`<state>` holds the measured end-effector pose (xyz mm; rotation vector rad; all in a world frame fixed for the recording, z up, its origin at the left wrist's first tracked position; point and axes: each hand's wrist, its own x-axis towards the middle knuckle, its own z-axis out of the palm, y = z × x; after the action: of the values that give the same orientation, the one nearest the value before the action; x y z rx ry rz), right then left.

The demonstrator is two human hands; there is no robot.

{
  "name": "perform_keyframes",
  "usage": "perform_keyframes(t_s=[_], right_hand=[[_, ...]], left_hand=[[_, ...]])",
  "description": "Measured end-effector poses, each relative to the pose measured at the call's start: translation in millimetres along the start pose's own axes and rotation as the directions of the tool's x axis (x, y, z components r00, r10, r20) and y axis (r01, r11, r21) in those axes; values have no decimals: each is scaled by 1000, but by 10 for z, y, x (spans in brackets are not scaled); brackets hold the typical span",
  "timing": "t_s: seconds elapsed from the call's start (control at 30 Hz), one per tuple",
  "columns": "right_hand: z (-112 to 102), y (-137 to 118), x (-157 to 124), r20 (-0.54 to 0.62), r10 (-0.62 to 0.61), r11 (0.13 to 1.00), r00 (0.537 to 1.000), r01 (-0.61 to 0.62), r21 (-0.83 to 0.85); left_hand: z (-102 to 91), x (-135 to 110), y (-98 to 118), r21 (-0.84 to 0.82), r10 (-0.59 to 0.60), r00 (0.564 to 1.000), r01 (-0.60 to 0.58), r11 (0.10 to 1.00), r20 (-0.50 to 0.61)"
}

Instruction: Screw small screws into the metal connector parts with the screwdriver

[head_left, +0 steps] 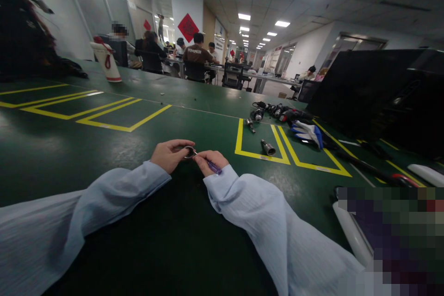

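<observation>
My left hand is closed around a small round metal part with a dark hollow inside. My right hand grips a small screwdriver with a purple handle, its thin shaft pointing left. The tip of that tool meets the opening of the round part, but I cannot tell how deep it goes. To the right, a metal socket-like piece lies inside a yellow-taped rectangle. A similar smaller metal piece rests behind it.
The green table carries yellow tape outlines. At the right are a blue-and-white glove, a pile of dark tools and a large black case. A white cup stands at the back left. Several people sit beyond.
</observation>
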<state>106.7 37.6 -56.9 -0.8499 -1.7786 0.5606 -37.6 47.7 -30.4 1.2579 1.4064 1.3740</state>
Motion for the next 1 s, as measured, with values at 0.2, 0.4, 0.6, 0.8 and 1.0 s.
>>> perform_keyframes(t_s=[0.2, 0.4, 0.6, 0.8, 1.0], right_hand=[[-113, 29, 78, 153, 329, 796, 932, -361, 487], [-113, 67, 115, 243, 447, 631, 861, -496, 596], [-100, 39, 103, 260, 439, 653, 860, -504, 565], [-76, 21, 84, 252, 456, 686, 853, -518, 511], [-23, -86, 50, 213, 501, 737, 839, -542, 404]], left_hand=[[-17, 34, -100, 19, 9, 999, -10, 1000, 45], [-25, 59, -122, -107, -55, 992, 68, 992, 117], [-22, 57, -109, -185, -96, 988, 117, 976, 117], [-8, 24, -48, -203, -135, 984, 157, 967, 116], [-6, 18, -57, -219, -138, 985, 157, 963, 100]])
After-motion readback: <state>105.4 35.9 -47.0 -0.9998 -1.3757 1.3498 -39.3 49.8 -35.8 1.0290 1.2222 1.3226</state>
